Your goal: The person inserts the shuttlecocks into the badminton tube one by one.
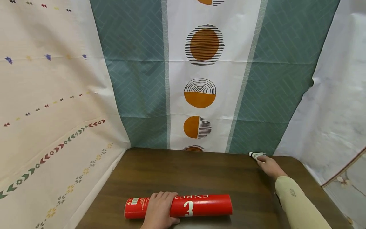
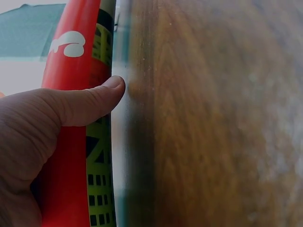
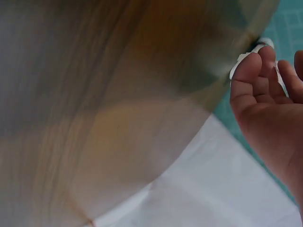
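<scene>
A red shuttlecock tube (image 1: 211, 205) with white lettering lies on its side along the table's near part. My left hand (image 1: 161, 208) grips it left of its middle, with fingers over the top and the thumb on the near side. The left wrist view shows a yellow-green patterned band (image 2: 98, 189) on the tube beside the thumb. At the table's back right, my right hand (image 1: 271, 167) holds a white shuttlecock (image 1: 254, 154) by its feathered end. Its cork points left, with a dark band behind it. In the right wrist view curled fingers hide most of the shuttlecock (image 3: 266, 41).
The dark brown wooden table (image 1: 183, 175) has rounded back corners. Behind it hangs a green and white cloth (image 1: 140, 95) with orange circles. A cream patterned cloth (image 1: 57, 127) borders the left, and a pale cloth (image 1: 337, 111) the right.
</scene>
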The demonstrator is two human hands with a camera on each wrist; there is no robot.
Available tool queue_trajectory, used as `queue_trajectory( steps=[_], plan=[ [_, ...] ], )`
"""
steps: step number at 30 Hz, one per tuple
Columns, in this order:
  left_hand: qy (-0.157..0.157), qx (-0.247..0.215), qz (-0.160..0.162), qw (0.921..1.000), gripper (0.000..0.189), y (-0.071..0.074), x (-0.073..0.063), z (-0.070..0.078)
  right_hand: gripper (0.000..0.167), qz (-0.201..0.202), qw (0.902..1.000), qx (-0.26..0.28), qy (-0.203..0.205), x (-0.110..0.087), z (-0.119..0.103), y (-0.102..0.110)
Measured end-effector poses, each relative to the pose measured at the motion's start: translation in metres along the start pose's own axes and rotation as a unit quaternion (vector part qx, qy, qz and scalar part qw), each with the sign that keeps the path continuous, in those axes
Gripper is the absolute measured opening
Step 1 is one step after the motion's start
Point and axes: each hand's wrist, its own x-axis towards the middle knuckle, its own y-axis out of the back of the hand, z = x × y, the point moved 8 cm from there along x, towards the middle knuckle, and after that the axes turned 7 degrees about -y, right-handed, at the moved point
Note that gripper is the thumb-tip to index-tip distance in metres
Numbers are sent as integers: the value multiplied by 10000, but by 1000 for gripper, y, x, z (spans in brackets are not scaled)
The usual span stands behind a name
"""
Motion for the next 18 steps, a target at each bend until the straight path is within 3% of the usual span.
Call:
queue_trajectory(
  steps=[5,9,13,18],
  plan=[
    [85,-154,-74,9998,86,-1,0,1,44,233,9997,113,49,-1,-18,-17],
    [31,-51,89,9999,87,0,-1,3,45,564,9976,408,-28,-15,-34,-25],
    [6,133,355,9993,90,4,0,4,43,543,9885,1397,-196,-44,-52,-30],
    [28,332,635,9974,90,10,-1,3,38,156,9646,2584,-506,-93,-61,-38]
  ],
)
